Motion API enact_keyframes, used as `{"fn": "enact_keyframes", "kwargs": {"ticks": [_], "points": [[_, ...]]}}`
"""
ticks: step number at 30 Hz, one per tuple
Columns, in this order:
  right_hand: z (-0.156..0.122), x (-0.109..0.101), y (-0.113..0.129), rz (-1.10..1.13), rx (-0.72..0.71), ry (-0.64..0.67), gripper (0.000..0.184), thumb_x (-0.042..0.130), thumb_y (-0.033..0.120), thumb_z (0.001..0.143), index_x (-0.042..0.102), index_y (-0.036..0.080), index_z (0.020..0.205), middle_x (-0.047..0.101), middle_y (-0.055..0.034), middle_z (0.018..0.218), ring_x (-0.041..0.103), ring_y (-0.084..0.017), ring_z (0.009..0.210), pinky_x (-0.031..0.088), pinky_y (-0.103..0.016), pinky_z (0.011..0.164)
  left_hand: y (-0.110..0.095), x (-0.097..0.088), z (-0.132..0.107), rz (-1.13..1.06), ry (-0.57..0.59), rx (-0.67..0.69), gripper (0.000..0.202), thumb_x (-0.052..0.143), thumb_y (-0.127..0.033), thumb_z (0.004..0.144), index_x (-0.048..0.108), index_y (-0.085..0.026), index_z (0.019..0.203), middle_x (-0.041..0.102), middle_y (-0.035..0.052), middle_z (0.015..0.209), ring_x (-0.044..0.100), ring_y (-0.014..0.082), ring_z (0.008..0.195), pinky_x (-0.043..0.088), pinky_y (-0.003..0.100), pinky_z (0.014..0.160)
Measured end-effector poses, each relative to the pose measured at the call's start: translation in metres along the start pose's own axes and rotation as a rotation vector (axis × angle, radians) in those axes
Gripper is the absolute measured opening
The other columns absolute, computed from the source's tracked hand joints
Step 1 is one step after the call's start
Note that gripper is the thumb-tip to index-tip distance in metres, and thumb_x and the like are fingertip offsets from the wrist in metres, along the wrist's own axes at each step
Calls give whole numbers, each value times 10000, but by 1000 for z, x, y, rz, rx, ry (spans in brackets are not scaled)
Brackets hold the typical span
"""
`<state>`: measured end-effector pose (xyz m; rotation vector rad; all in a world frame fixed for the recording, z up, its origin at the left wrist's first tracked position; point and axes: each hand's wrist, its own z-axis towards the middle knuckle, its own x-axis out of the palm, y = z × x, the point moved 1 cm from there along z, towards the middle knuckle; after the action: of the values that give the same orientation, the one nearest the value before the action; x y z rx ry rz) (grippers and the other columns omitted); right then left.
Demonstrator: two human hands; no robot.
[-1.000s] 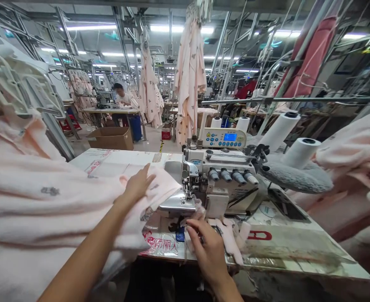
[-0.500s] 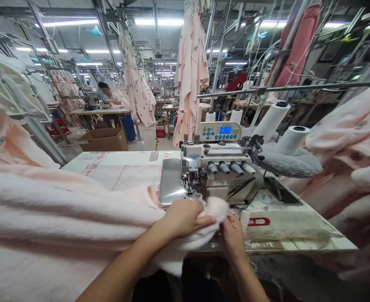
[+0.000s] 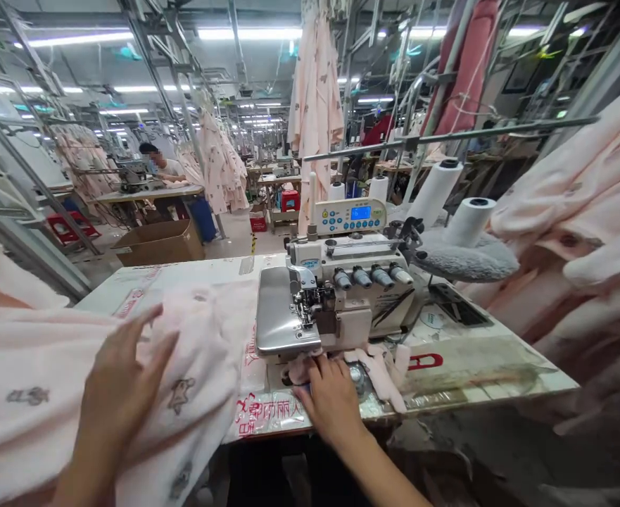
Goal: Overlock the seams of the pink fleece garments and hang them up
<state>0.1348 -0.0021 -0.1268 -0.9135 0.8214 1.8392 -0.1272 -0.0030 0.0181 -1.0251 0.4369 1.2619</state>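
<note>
My left hand point(image 3: 122, 377) lies flat with fingers spread on a pale pink fleece garment point(image 3: 193, 352) printed with small grey figures, heaped over the left of the table. My right hand point(image 3: 331, 398) rests at the front of a white overlock sewing machine point(image 3: 341, 289), its fingers curled onto pink fabric scraps point(image 3: 378, 370) below the machine's metal plate point(image 3: 278, 317); whether it grips them is hidden. The needle area sits just above that hand.
White thread cones point(image 3: 436, 190) stand behind the machine. More pink garments point(image 3: 578, 211) pile up at right and hang overhead point(image 3: 314, 98). A cardboard box point(image 3: 159, 243) sits on the floor beyond the table point(image 3: 473, 366). Another person point(image 3: 156, 162) works at a far bench.
My left hand pulled the pink garment away from the machine toward the left and now lies spread on it. My right hand stayed at the machine's front on the scraps.
</note>
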Motion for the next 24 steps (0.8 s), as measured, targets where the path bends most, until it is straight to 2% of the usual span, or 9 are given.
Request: {"fn": "enact_keyframes", "kwargs": {"ticks": [2, 5, 9, 11, 14, 17, 19, 21, 24], "points": [[7, 2, -1, 20, -35, 8, 166, 582, 261, 838, 621, 168, 970, 645, -115, 904, 577, -245, 784, 410, -394, 753, -3, 18, -37, -78, 8, -19, 389, 412, -499, 846, 505, -334, 1185, 574, 45, 1217, 538, 316, 1096, 489, 501, 810], [20, 1, -2, 52, -129, 7, 76, 569, 189, 834, 631, 206, 874, 645, -46, 789, 580, -187, 723, 398, -303, 666, -15, 52, -75, -170, 16, 133, 330, 472, -410, 856, 528, -283, 1155, 587, 55, 1190, 530, 283, 1118, 443, 497, 931], [5, -25, -14, 75, -190, -47, 229, 474, 208, 876, 581, 191, 674, 593, -13, 636, 554, -142, 615, 370, -258, 578, -20, 88, -90, -244, 67, 414, 305, 506, -267, 855, 529, -253, 1159, 607, 64, 1154, 519, 251, 1146, 406, 453, 988], [-26, -47, -32, 74, -145, -85, 273, 432, 212, 897, 567, 189, 662, 576, -10, 606, 549, -141, 586, 369, -254, 555, -13, 98, -93, -256, 119, 454, 300, 519, -251, 847, 539, -261, 1146, 628, 51, 1128, 544, 242, 1114, 427, 436, 967], [-97, -72, -74, 36, 24, -69, 257, 410, 225, 919, 609, 196, 759, 610, -20, 650, 593, -137, 586, 418, -240, 558, 3, 107, -97, -258, 143, 360, 256, 509, -296, 851, 569, -267, 1098, 638, 44, 1111, 566, 246, 1077, 437, 443, 961], [-162, -83, -111, -173, 257, 40, 312, 365, 323, 929, 657, 222, 888, 677, -54, 777, 632, -157, 526, 430, -258, 447, 10, 112, -100, -254, 182, 294, 254, 506, -334, 846, 579, -284, 1084, 647, 32, 1097, 583, 249, 1047, 435, 451, 974], [-179, -85, -119, -312, 311, 49, 371, 359, 394, 917, 691, 232, 881, 710, -85, 848, 663, -202, 552, 463, -300, 448, 5, 114, -101, -270, 202, 314, 252, 512, -325, 842, 575, -287, 1083, 650, 30, 1091, 584, 246, 1046, 432, 452, 982], [-166, -84, -112, -317, 293, 38, 372, 379, 402, 913, 705, 237, 839, 725, -87, 894, 688, -226, 650, 521, -332, 543, -5, 114, -100, -290, 211, 340, 241, 508, -303, 848, 570, -281, 1080, 648, 34, 1089, 585, 239, 1046, 448, 442, 965], [-106, -75, -82, -118, 151, 22, 301, 406, 341, 931, 669, 215, 1005, 714, -68, 1000, 677, -202, 864, 544, -321, 744, -17, 107, -102, -278, 192, 405, 234, 502, -260, 854, 567, -268, 1079, 662, 33, 1065, 604, 230, 1018, 483, 420, 916]]}}
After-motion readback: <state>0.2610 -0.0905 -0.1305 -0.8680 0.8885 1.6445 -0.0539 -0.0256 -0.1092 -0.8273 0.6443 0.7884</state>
